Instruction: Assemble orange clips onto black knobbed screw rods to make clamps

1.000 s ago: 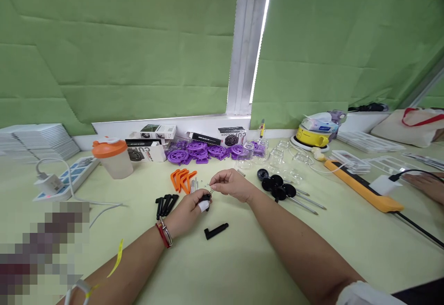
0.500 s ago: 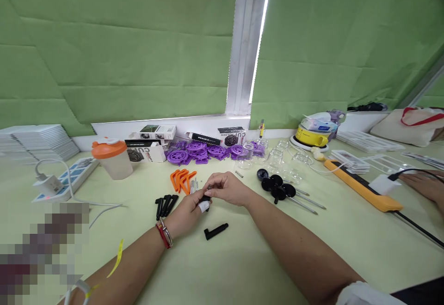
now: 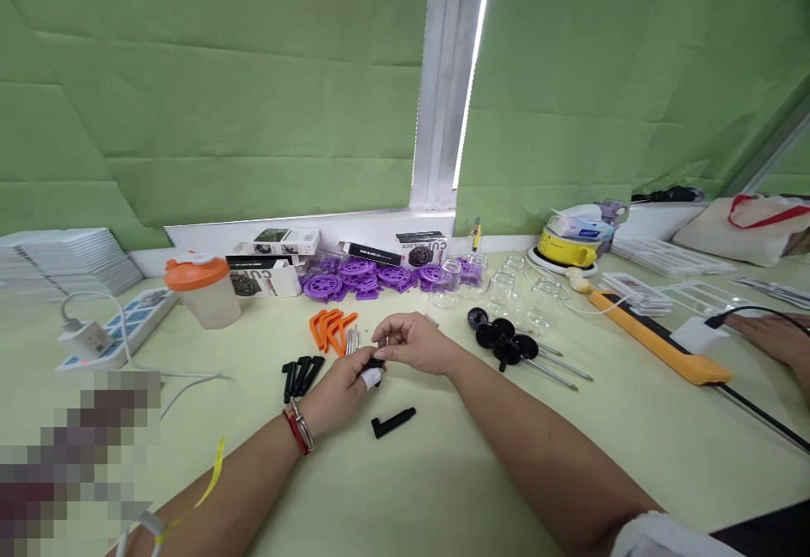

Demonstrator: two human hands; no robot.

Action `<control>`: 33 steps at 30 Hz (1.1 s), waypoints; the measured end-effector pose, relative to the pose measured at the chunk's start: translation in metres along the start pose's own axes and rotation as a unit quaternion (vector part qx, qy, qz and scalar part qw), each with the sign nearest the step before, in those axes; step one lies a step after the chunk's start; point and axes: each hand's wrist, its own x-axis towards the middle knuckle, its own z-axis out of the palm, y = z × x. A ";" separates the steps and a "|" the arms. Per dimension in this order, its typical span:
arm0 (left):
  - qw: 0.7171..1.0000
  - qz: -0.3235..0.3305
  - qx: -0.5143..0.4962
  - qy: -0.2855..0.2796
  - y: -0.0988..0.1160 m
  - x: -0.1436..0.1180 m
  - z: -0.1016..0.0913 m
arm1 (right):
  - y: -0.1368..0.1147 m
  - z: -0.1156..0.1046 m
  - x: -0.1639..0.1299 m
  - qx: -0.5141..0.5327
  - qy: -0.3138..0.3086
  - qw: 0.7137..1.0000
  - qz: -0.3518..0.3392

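Note:
My left hand (image 3: pixel 338 388), with white tape round a finger, grips a small black plastic part (image 3: pixel 375 364), mostly hidden by the fingers. My right hand (image 3: pixel 414 343) meets it from the right, its fingertips pinched at the top of that part; what they hold is too small to make out. Nearer to me lies a loose black L-shaped part (image 3: pixel 393 423). Several similar black L-shaped parts (image 3: pixel 302 376) sit left of my hands. Orange angled pieces (image 3: pixel 330 329) and thin metal pins (image 3: pixel 352 339) are just behind. A small spring (image 3: pixel 431 320) lies beyond my right hand.
Black discs with metal rods (image 3: pixel 506 342) lie to the right. Purple wheel-like parts (image 3: pixel 358 277), clear plastic cups (image 3: pixel 499 287) and boxes (image 3: pixel 269 277) line the back. A shaker bottle (image 3: pixel 203 291) and white power strip (image 3: pixel 130 325) stand left, an orange power strip (image 3: pixel 658 337) right. Another person's hand (image 3: pixel 775 337) rests far right.
My right fingers have shifted slightly over the black part. The left hand stays in place, and the things on the table have not moved.

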 end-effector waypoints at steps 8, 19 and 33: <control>1.000 0.004 -0.007 -0.002 -0.004 0.001 0.000 | 0.002 -0.002 0.001 -0.006 -0.001 1.000 -0.008; 1.000 -0.005 -0.014 -0.010 0.000 0.001 -0.001 | 0.005 -0.001 0.000 -0.044 0.006 0.999 -0.013; 1.000 -0.009 -0.012 -0.014 0.001 -0.001 -0.001 | 0.006 -0.004 -0.001 -0.064 -0.024 0.998 0.000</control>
